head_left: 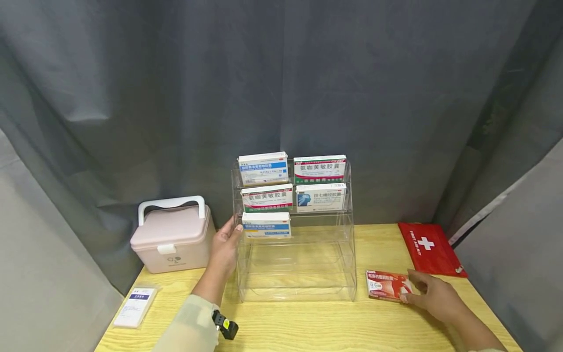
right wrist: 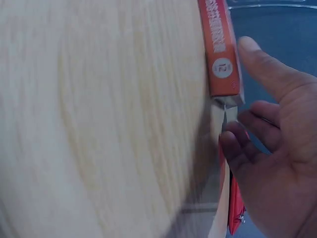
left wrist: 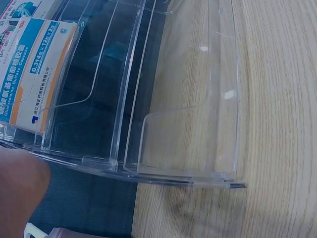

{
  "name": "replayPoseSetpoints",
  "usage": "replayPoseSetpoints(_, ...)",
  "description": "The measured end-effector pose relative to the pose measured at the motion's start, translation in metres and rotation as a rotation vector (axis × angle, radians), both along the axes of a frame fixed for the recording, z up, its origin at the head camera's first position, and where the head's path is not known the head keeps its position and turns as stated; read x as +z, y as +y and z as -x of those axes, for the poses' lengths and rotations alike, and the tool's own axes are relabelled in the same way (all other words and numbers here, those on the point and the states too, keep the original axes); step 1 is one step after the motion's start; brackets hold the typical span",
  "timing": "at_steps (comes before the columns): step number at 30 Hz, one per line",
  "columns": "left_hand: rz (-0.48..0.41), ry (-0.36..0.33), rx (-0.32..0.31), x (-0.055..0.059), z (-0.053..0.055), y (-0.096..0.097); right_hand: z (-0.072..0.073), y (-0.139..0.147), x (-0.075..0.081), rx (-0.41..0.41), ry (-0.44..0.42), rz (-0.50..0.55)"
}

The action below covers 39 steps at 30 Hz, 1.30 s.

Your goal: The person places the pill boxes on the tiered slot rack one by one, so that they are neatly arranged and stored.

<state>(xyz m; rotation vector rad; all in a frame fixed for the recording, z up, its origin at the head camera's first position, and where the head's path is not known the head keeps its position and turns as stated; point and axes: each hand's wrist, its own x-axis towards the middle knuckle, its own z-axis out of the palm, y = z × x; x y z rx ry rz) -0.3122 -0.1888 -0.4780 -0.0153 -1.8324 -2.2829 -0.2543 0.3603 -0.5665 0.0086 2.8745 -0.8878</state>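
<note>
A clear tiered display rack point(head_left: 299, 291) stands in the middle of the table, with several medicine boxes in its upper tiers. My left hand point(head_left: 226, 247) grips its left side wall, thumb in front near a blue-and-white box point(head_left: 266, 226). In the left wrist view, the rack's clear pockets point(left wrist: 173, 144) and part of that hand point(left wrist: 20, 191) show. To the right of the rack, my right hand point(head_left: 437, 296) pinches the right end of a red medicine box point(head_left: 384, 285). The right wrist view shows the thumb point(right wrist: 267, 69) beside this box point(right wrist: 221, 64), other fingers curled below its end.
At the left stands a pink medicine case point(head_left: 173, 239) with a white handle. In front of it lies a white packet point(head_left: 135, 307). A red first aid pouch point(head_left: 431, 249) lies at the right back, and a grey curtain point(head_left: 281, 88) hangs behind the table.
</note>
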Motion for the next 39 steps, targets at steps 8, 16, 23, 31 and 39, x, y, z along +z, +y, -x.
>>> replayPoseSetpoints(8,0.009,-0.005,-0.005,-0.002,0.001,0.000,-0.001,-0.005,-0.002,0.074,-0.015,-0.026)
replayPoseSetpoints(16,-0.005,-0.009,-0.003,-0.003,0.002,-0.003,0.008,-0.014,0.005,0.187,0.037,0.001)
replayPoseSetpoints(23,0.010,-0.004,-0.015,-0.003,0.001,-0.002,0.005,-0.005,0.003,0.142,-0.068,0.048)
replayPoseSetpoints(31,0.015,-0.004,-0.001,0.000,0.002,-0.002,-0.003,0.010,0.006,0.072,-0.160,0.091)
replayPoseSetpoints(39,-0.002,-0.003,-0.014,-0.002,0.002,-0.001,-0.017,0.004,0.016,0.016,-0.104,0.101)
